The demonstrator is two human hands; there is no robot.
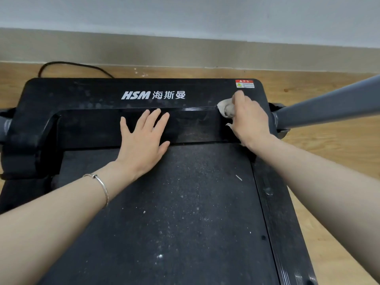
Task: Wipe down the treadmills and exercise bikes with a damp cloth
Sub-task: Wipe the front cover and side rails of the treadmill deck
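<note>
Gripping a crumpled whitish cloth (224,108) in curled fingers, the right hand (249,120) presses it onto the black motor cover (82,95) of the treadmill (274,212) near its right end, just below a warning label (244,83). The left hand (144,138) lies flat, fingers spread and holding nothing, across the cover's lower step and the front of the belt (174,212) (dusty, flecked white). Around it runs a wooden floor (329,145), a pale wall (185,13) behind and a black cable (67,64) looping there.
</note>
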